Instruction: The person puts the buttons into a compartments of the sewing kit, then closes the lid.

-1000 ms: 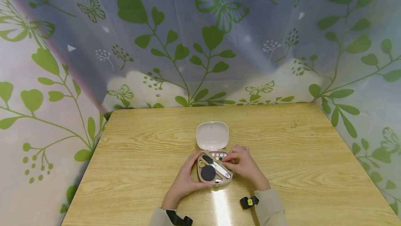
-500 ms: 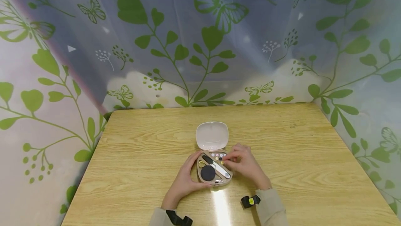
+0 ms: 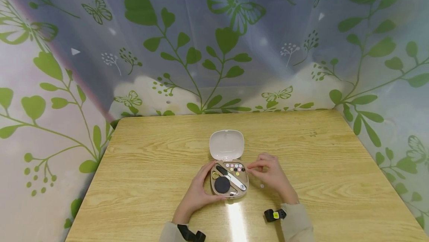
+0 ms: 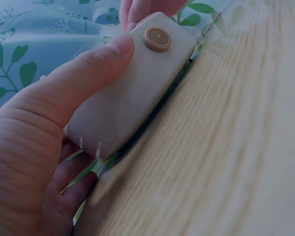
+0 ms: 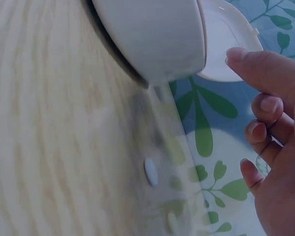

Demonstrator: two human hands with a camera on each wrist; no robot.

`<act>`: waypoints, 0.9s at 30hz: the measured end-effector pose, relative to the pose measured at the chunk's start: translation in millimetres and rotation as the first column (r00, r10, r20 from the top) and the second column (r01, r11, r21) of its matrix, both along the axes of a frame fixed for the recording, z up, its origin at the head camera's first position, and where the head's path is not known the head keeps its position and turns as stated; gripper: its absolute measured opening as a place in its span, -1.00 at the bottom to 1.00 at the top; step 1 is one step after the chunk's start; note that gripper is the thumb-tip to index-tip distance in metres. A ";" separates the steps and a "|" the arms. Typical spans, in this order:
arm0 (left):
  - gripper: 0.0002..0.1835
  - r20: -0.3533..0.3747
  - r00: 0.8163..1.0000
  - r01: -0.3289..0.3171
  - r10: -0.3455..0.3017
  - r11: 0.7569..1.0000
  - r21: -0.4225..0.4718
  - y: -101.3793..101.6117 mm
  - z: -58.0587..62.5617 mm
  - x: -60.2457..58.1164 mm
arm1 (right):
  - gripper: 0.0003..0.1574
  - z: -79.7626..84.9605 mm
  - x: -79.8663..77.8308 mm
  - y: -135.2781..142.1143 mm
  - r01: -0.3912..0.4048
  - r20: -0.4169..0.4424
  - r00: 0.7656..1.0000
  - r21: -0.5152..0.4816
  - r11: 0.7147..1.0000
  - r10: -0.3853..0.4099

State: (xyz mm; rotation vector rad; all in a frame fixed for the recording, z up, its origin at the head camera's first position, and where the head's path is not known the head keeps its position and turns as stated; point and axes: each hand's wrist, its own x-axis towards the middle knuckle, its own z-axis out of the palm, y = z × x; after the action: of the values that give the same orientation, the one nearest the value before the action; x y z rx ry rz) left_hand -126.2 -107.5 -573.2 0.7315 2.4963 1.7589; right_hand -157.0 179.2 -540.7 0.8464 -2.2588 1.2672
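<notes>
My left hand [image 3: 198, 193] holds a small beige sewing-kit case [image 3: 213, 190] by its left side, with the thumb along the front wall. In the left wrist view, that thumb presses near the brown button-shaped catch [image 4: 158, 38]. The hinged lid [image 3: 227, 144] stands open. Inside are several small coloured buttons [image 3: 237, 174], a black disc [image 3: 222, 185], a black-and-white tool [image 3: 236, 181] and a gold ring [image 3: 215, 175]. My right hand [image 3: 270, 174] is just right of the case, thumb and index tips close together; I cannot tell whether anything is between them.
A small white disc [image 3: 262, 185] lies on the wooden table [image 3: 161, 149] beneath my right hand. In the right wrist view this pale oval [image 5: 151, 171] lies beside the case. A leaf-patterned curtain [image 3: 187, 41] borders the table's back and sides.
My right hand has drawn back rightward from the buttons, and more of them show. The white disc on the table is now visible. My left hand and the case stay put.
</notes>
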 end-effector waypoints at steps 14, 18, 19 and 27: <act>0.23 0.010 1.000 -0.002 0.002 1.000 -0.009 0.0 -0.6 -1.0 | -0.73 -10.3 15.5 21.4 0.113 0.144 0.983 0.003 0.994 -0.112; 0.24 0.010 1.000 0.002 -0.002 1.000 -0.004 0.3 -0.6 -1.2 | -0.72 -9.4 19.4 25.7 0.120 0.131 0.985 -0.028 0.992 -0.115; 0.23 0.010 1.000 0.003 -0.003 1.000 -0.003 0.3 -0.5 -1.2 | -0.73 -9.1 20.4 27.1 0.121 0.132 0.984 -0.035 0.992 -0.115; 0.23 0.001 1.000 -0.006 0.006 1.000 -0.022 -0.1 -1.5 -1.1 | -0.76 -11.6 27.7 42.9 0.162 0.199 0.968 -0.017 0.987 -0.155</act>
State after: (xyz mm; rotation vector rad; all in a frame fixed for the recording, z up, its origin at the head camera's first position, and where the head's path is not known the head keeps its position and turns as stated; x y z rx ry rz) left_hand -127.3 -107.5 -574.6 0.7230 2.5156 1.7298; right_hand -129.2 222.0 -552.3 0.5357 -2.3966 1.3613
